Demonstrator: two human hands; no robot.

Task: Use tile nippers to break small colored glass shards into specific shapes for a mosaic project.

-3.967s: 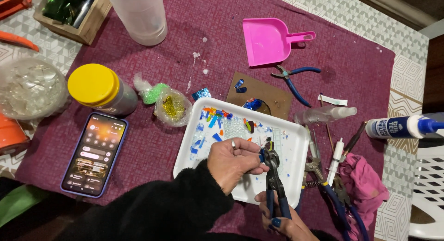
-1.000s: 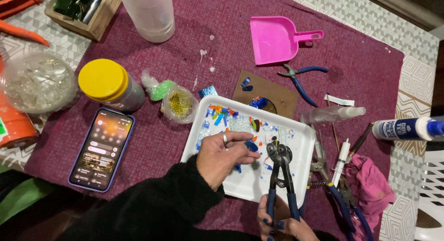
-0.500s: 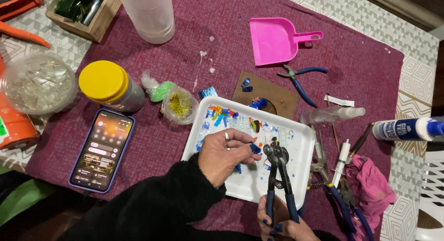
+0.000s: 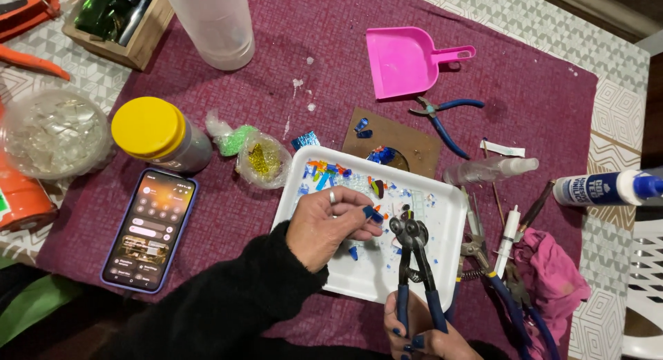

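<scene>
Left hand over white tray, fingertips pinched together on small blue glass piece. Right hand just below, closed round blue handles of wheeled nippers; cutting wheels up, sitting just right of pinched piece, not touching it. Coloured glass chips scattered above left hand. Phone well to its left. Step, by look: lining piece up for nip. Next calls for feeding piece squarely between wheels, steady squeeze.
</scene>
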